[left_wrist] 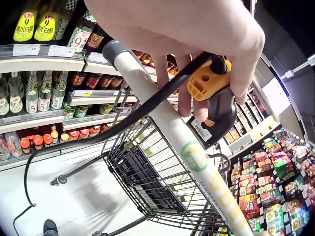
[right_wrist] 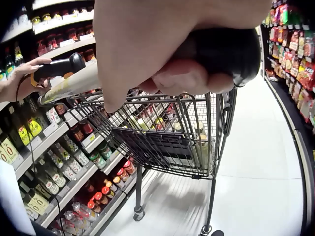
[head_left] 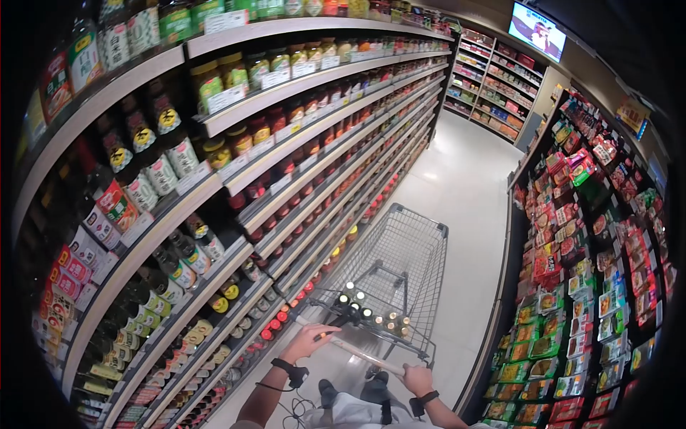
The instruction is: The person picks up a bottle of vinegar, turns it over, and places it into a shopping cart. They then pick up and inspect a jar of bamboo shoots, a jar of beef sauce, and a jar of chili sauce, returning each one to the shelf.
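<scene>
Hands (head_left: 307, 342) curled round cart handle (head_left: 361, 355), left apparently with scanner (left_wrist: 212, 93).

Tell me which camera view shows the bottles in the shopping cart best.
The head view: it looks down into the shopping cart and shows the bottles clustered at its near end, caps up. The right wrist view catches only a few through the wire side, under the right hand. The left wrist view shows the basket, but no bottles can be made out.

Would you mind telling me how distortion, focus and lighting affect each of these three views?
Head view: strong fisheye curves the shelves, corners vignetted black. Left wrist view: the left hand sits close and soft, brightly lit; the cart handle is sharper. Right wrist view: the right hand is a blurred mass, the cart basket clear.
</scene>
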Tool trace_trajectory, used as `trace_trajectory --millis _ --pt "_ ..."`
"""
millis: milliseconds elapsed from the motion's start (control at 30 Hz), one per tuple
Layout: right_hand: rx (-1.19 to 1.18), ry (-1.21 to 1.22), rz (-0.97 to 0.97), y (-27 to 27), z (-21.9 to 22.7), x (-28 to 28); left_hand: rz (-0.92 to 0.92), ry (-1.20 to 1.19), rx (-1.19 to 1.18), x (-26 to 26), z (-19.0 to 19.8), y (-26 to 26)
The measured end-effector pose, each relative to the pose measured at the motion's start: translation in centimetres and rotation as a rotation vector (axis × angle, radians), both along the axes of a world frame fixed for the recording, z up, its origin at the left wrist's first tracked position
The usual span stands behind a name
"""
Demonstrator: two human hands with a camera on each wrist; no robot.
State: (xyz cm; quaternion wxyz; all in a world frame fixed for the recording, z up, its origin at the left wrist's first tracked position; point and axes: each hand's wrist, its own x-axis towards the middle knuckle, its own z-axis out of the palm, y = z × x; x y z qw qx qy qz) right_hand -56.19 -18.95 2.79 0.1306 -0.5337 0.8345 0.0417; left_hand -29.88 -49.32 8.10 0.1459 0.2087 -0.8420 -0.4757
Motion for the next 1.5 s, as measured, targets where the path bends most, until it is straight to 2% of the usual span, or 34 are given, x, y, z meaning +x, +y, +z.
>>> trace_trajectory --millis 33,133,233,267,333,433,467,533,600,633,667,733,867,967,1033,1167,1200,1267,1300,1400,1467,1500 --pt "-0.012 0.004 0.007 -0.3 0.3 -0.7 0.003 0.081 -0.003 -0.6 -0.1 -0.1" --pt "-0.054 0.010 0.021 -1.2 0.2 -3.3 0.129 0.111 0.118 -3.1 0.7 0.0" --pt "-0.095 -0.009 0.030 -2.0 -0.4 -6.2 0.086 0.038 0.077 -5.9 1.3 -0.2" --pt "-0.092 -0.018 0.034 -2.4 -0.4 -7.2 0.040 -0.044 -0.029 -6.8 -0.4 -0.9" --pt "-0.130 -0.043 0.042 -3.1 -0.5 -9.1 0.053 -0.114 -0.147 -9.3 0.7 -0.8" --pt "-0.165 -0.073 0.055 -4.4 -0.7 -11.8 0.147 -0.144 -0.053 -12.6 -2.6 -2.5" --pt "-0.212 -0.069 0.057 -4.8 -1.4 -12.8 0.215 -0.028 0.111 -13.7 -3.3 -2.5" --pt "-0.176 -0.101 0.041 -5.8 -0.2 -14.2 0.282 0.046 -0.011 -15.9 -3.5 -2.7" --pt "-0.161 -0.130 0.064 -6.9 -0.2 -16.0 0.309 0.019 0.196 -17.6 -4.1 -3.7" --pt "-0.197 -0.121 0.072 -7.4 -0.4 -16.7 0.357 -0.011 0.234 -18.7 -2.7 -3.3" --pt "-0.219 -0.113 0.092 -7.9 -0.7 -17.5 0.338 0.027 0.349 -19.7 -1.9 -3.4" --pt "-0.258 -0.098 0.086 -8.8 -0.3 -18.7 0.332 -0.056 0.327 -21.4 -0.3 -3.7" --pt "-0.226 -0.096 0.030 -11.0 -0.4 -21.2 0.300 -0.140 0.169 -25.1 -0.4 -6.0" --pt "-0.222 -0.104 0.027 -12.5 -0.2 -23.3 0.301 -0.209 0.150 -27.2 -0.9 -7.7" --pt "-0.210 -0.112 0.014 -13.6 -0.4 -24.5 0.320 -0.297 0.178 -28.3 0.6 -8.4" --pt "-0.210 -0.051 0.015 -15.2 -0.5 -26.5 0.310 -0.231 0.377 -29.7 3.2 -9.7" --pt "-0.207 -0.014 0.026 -15.5 -0.5 -26.9 0.286 -0.164 0.422 -29.8 2.6 -10.6" --pt "-0.189 0.016 0.005 -16.5 -1.7 -27.9 0.212 0.020 0.496 -30.4 -1.1 -13.0" --pt "-0.185 0.013 -0.008 -17.1 -1.3 -28.3 0.195 0.007 0.538 -30.8 -0.9 -13.6" --pt "-0.143 0.007 -0.023 -18.7 -0.9 -29.7 0.187 -0.033 0.464 -32.2 -0.7 -15.2" --pt "-0.130 0.001 -0.018 -19.0 -1.4 -30.5 0.167 0.049 0.400 -32.9 -1.6 -16.1" --pt "-0.141 -0.007 -0.045 -19.5 -0.9 -30.6 0.159 0.107 0.448 -33.3 -1.9 -16.5"
